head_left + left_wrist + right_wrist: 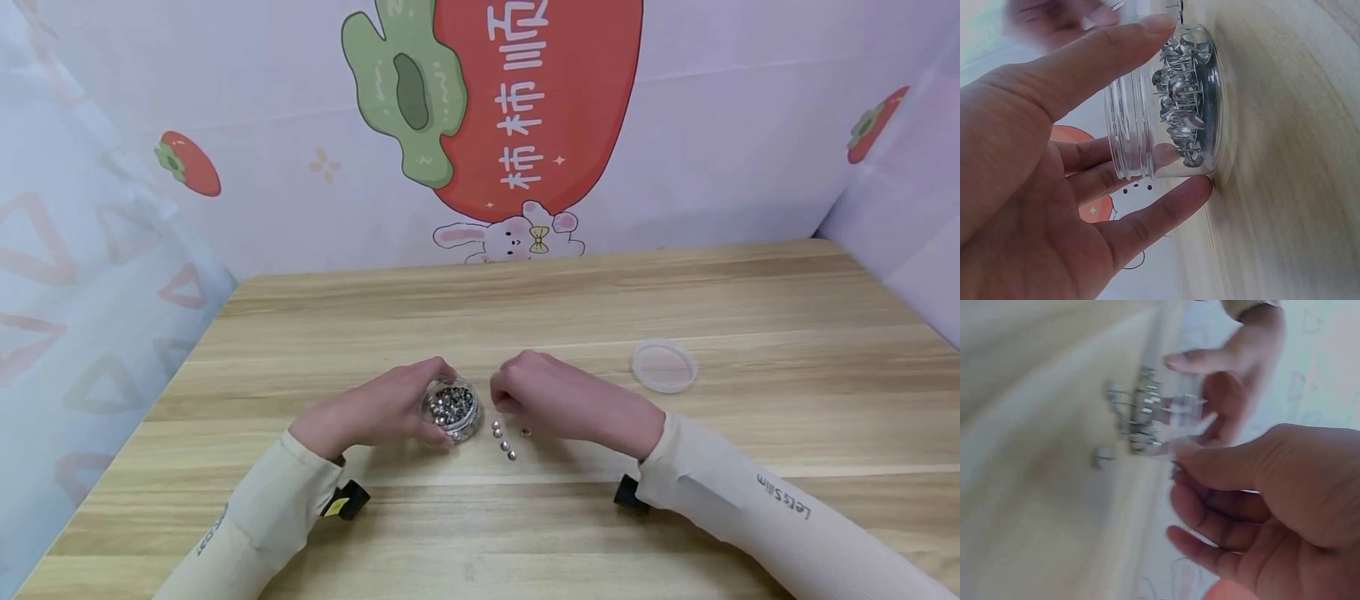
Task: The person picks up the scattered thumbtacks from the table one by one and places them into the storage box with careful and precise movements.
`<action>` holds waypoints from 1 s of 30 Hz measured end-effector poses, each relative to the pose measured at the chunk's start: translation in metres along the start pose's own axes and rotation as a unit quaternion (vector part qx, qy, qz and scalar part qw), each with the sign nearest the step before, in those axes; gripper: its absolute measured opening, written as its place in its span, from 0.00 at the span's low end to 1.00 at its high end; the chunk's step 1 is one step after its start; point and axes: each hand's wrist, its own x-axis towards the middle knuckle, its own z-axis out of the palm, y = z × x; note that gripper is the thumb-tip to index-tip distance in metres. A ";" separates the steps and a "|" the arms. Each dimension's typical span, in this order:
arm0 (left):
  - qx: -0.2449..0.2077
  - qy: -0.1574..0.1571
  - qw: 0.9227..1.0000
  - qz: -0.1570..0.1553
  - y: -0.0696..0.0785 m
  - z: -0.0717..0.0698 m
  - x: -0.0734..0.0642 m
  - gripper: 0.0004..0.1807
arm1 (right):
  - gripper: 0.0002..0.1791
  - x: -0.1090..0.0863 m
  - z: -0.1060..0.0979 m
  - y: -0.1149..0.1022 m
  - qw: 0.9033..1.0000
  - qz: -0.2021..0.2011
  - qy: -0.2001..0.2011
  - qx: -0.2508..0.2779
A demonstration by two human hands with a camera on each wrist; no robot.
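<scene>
A clear round plastic jar stands upright on the table, partly filled with silver thumbtacks. My left hand grips the jar, thumb on the near side and fingers round the far side. Just right of the jar, my right hand is held above the table. Its thumb and forefinger pinch a small thumbtack, mostly hidden and blurred in the right wrist view. Several loose thumbtacks lie on the wood between the hands, some with their pins pointing up.
A clear round lid lies flat on the table, to the right behind my right forearm. A printed cloth hangs behind the table, with more cloth along the left and right sides.
</scene>
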 end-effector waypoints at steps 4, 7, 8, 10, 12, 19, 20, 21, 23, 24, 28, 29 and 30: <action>-0.001 0.002 1.000 0.004 -0.002 0.000 -0.001 0.39 | 0.04 0.013 -0.007 -0.013 0.999 -0.019 0.043 0.005; -0.012 0.007 1.000 0.018 -0.004 0.001 -0.001 0.38 | 0.05 0.023 -0.006 -0.023 0.997 -0.048 0.068 0.005; -0.016 0.008 0.999 0.027 -0.004 0.002 -0.001 0.38 | 0.05 0.026 -0.005 -0.025 0.996 -0.054 0.075 0.004; -0.020 0.010 0.999 0.039 -0.005 0.003 0.000 0.39 | 0.06 0.029 -0.004 -0.028 0.994 -0.062 0.090 0.000; -0.018 0.010 0.999 0.046 -0.005 0.004 0.001 0.41 | 0.06 0.031 -0.003 -0.028 0.993 -0.058 0.104 -0.002; 0.003 0.006 1.000 0.019 -0.002 0.001 0.002 0.38 | 0.51 0.027 -0.011 -0.023 0.991 -0.014 0.121 -0.062; 0.006 0.007 1.000 0.019 -0.002 0.001 0.002 0.38 | 0.57 0.026 -0.012 -0.023 0.991 -0.009 0.115 -0.065; 0.008 0.008 1.000 0.021 -0.003 0.001 0.002 0.38 | 0.61 0.026 -0.013 -0.023 0.992 -0.006 0.108 -0.065; 0.006 0.008 1.000 0.023 -0.003 0.001 0.001 0.37 | 0.65 0.026 -0.012 -0.024 0.994 -0.006 0.094 -0.061; 0.005 0.009 1.000 0.025 -0.003 0.001 0.001 0.37 | 0.66 0.026 -0.012 -0.025 0.994 -0.006 0.089 -0.062; -0.004 0.007 1.000 0.027 -0.003 0.001 0.001 0.36 | 0.66 0.024 -0.011 -0.026 0.994 -0.014 0.083 -0.071; -0.004 0.007 1.000 0.026 -0.002 0.001 0.001 0.36 | 0.65 0.022 -0.012 -0.026 0.994 -0.016 0.082 -0.073; -0.006 0.006 1.000 0.026 -0.001 0.001 0.002 0.36 | 0.65 0.018 -0.013 -0.025 0.994 -0.017 0.081 -0.073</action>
